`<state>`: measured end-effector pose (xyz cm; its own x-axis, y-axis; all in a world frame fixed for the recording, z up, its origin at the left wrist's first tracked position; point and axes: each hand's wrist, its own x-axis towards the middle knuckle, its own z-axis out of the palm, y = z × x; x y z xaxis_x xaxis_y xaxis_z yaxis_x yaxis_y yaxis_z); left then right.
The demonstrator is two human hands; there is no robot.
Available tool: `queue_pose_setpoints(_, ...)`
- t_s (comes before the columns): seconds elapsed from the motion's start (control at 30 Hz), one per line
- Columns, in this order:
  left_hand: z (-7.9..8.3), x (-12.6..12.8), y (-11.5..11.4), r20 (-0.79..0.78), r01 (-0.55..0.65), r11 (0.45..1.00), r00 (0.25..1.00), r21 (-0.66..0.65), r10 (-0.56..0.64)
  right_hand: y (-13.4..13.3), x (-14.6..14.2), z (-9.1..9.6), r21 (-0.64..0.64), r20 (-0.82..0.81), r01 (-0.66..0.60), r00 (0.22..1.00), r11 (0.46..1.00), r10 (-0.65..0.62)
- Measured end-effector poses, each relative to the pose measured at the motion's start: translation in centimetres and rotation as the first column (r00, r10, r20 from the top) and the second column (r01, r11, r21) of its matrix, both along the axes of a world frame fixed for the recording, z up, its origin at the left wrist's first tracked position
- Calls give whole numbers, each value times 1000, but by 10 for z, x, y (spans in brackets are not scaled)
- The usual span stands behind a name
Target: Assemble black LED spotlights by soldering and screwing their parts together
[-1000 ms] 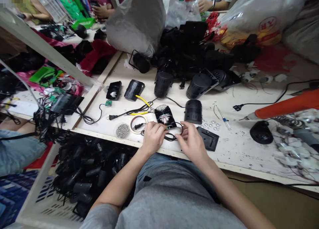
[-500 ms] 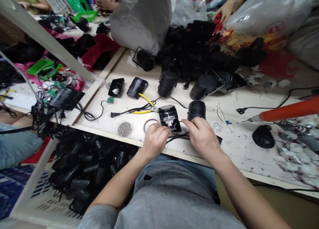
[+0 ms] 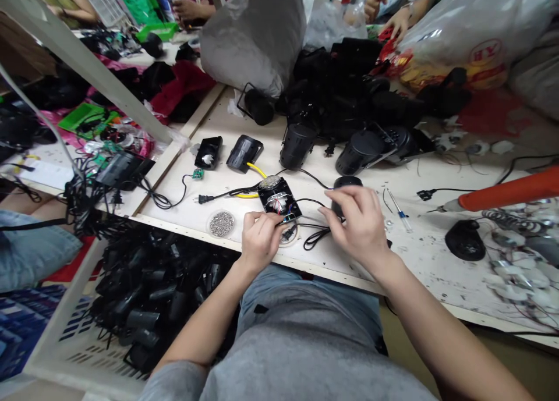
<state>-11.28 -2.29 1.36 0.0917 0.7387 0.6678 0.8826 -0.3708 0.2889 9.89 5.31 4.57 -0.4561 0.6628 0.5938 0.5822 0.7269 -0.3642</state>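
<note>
My left hand (image 3: 262, 238) pinches the near edge of an open black lamp housing (image 3: 285, 192), with a round clear lens at its far end and thin coloured wires inside. From its right side a black cable (image 3: 310, 201) runs toward my right hand (image 3: 360, 223). That hand is raised, thumb and forefinger apart, with nothing visible between them. Partly behind its fingers stands a black cylinder housing (image 3: 348, 181). Yellow-handled pliers (image 3: 257, 169) lie behind the open housing, their jaws hidden. A coiled cable (image 3: 315, 238) and a ring (image 3: 293, 238) lie near the table's front edge.
A round dish of small screws (image 3: 222, 223) sits to the left. A screwdriver (image 3: 400, 212) and an orange power driver (image 3: 506, 183) are to the right. Black housings (image 3: 340, 92) pile up at the back. Below left stands a crate (image 3: 48, 337) of black parts. Co-workers' hands (image 3: 397, 20) show beyond.
The open lamp housing has shifted left and turned, with my left hand still on it. My right hand has risen and its fingers have spread, showing more of the cable.
</note>
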Motion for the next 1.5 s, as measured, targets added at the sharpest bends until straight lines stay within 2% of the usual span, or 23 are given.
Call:
queue_pose_setpoints(0.03, 0, -2, 0, -7, -9, 1000, 1000, 7, 9, -8, 0, 0, 66, 67, -46, 997, 997, 42)
queue_pose_setpoints(0.07, 1, -5, 1, -13, -14, 1000, 1000, 15, 14, -16, -2, -2, 80, 149, -125, 982, 989, 113)
queue_pose_setpoints(0.1, 2, -7, 2, -18, -16, 1000, 1000, 23, 17, -24, -5, -5, 33, 236, -219, 950, 975, 205)
queue_pose_setpoints(0.13, 3, -9, 3, -21, -17, 999, 1000, 30, 17, -30, -8, -9, -50, 315, -260, 912, 964, 262)
queue_pose_setpoints(0.17, 4, -10, 3, -24, -17, 999, 1000, 36, 18, -35, -13, -13, -143, 375, -246, 883, 959, 282)
queue_pose_setpoints(0.23, 7, -11, 4, -28, -10, 999, 1000, 45, 12, -38, -23, -24, -283, 447, -133, 858, 950, 253)
queue_pose_setpoints(0.3, 9, -10, 5, -30, 2, 999, 1000, 52, -1, -35, -35, -32, -351, 461, -55, 859, 935, 223)
queue_pose_setpoints(0.47, 9, -11, 4, -36, -12, 997, 999, 81, 15, -24, -71, -45, -397, 401, -51, 888, 916, 224)
queue_pose_setpoints(0.57, 13, -17, 4, -46, -70, 991, 996, 115, 76, -20, -91, -45, -404, 337, -63, 917, 912, 213)
queue_pose_setpoints(0.67, 20, -23, 4, -56, -105, 984, 992, 144, 114, -14, -94, -37, -381, 271, -77, 944, 921, 191)
queue_pose_setpoints(0.77, 28, -27, 4, -55, -113, 981, 991, 159, 123, -6, -75, -22, -348, 228, -87, 958, 933, 175)
queue_pose_setpoints(0.87, 31, -25, 6, -33, -118, 983, 992, 140, 124, -5, -43, -2, -322, 202, -197, 941, 926, 271)
queue_pose_setpoints(0.93, 29, -19, 6, -12, -101, 988, 995, 113, 103, -12, -19, 15, -325, 207, -286, 909, 902, 362)
queue_pose_setpoints(1.07, 17, 1, 2, 26, -3, 999, 1000, 40, 2, -47, 28, 43, -422, 272, -292, 862, 858, 427)
queue_pose_setpoints(1.17, 3, 20, -4, 53, 88, 996, 995, -25, -86, -76, 58, 43, -497, 357, -258, 809, 828, 467)
queue_pose_setpoints(1.3, -15, 36, -10, 64, 177, 981, 983, -84, -172, -96, 83, 28, -586, 393, -223, 763, 779, 513)
queue_pose_setpoints(1.43, -25, 40, -12, 19, 193, 966, 981, -170, -193, -82, 86, 33, -666, 310, -212, 793, 715, 524)
queue_pose_setpoints(1.47, -26, 39, -12, -2, 187, 963, 982, -194, -190, -74, 83, 36, -667, 256, -237, 818, 706, 515)
queue_pose_setpoints(1.5, -27, 39, -13, -25, 179, 961, 982, -210, -189, -66, 79, 37, -641, 198, -258, 854, 723, 481)
